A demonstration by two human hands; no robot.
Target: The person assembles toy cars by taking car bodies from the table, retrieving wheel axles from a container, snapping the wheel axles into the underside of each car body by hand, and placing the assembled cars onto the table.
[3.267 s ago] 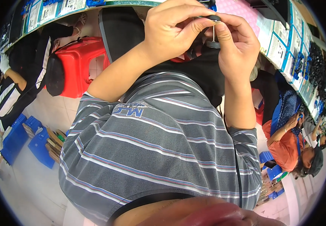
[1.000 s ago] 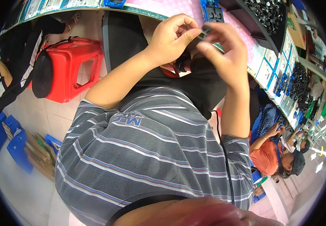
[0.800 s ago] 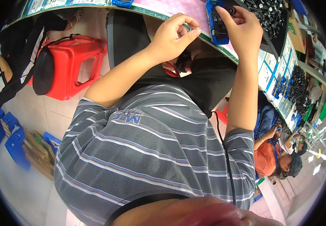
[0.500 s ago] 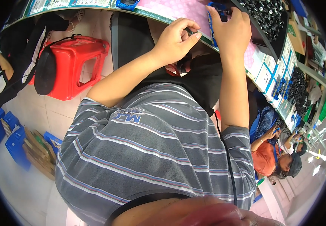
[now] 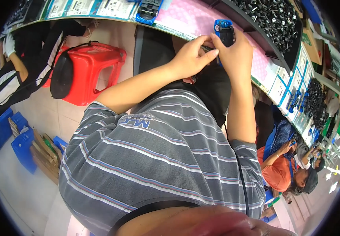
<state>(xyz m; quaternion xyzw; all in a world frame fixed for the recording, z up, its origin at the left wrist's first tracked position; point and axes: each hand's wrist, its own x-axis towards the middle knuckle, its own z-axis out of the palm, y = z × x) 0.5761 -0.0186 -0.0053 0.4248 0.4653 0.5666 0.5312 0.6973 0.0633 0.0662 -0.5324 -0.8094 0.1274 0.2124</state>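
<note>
Right hand [image 5: 236,54], nearer than left hand [image 5: 191,59], arches across a blue car [image 5: 227,34] pointing away from the body; neither grip shows clearly.

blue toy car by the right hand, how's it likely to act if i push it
The blue toy car would probably slide more than roll, as its dark underside faces the camera. Its glossy shell looks like hard plastic, so it should feel stiff and perhaps a bit slippery. Being smaller than the right hand, it is likely light.
</note>
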